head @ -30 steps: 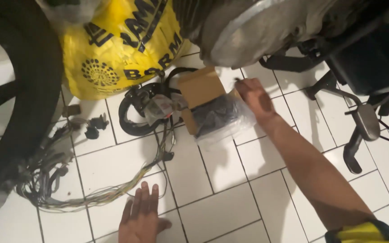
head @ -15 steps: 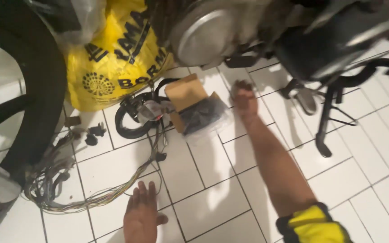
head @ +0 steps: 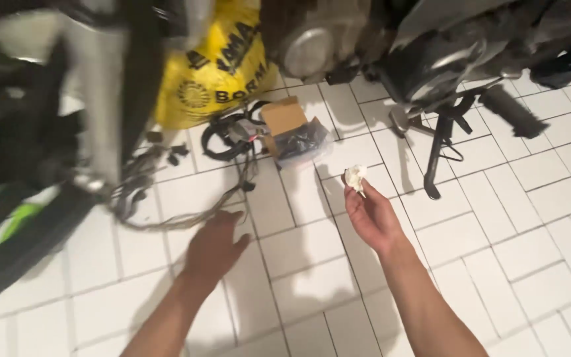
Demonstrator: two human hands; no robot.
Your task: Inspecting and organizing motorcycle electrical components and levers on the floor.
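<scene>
My right hand [head: 373,217] is raised over the white tiled floor [head: 497,218], its fingertips pinching a small crumpled white wad [head: 355,177]. My left hand [head: 214,246] rests flat on the tiles with fingers spread, just below a loose bundle of thin wires [head: 180,215]. Beyond both hands lies a small brown cardboard box [head: 284,117] with a clear plastic bag [head: 302,142] of dark parts against it, beside a coil of black cables [head: 229,132].
A yellow plastic bag [head: 216,73] stands at the back. A motorcycle engine [head: 318,39] and its black side stand [head: 435,155] fill the top right. A blurred tyre and frame [head: 47,152] crowd the left side. Small dark parts [head: 173,153] lie near the wires.
My right hand has pulled back from the box and bag toward me and now holds a white wad. The view has swung right; my left hand stays on the floor.
</scene>
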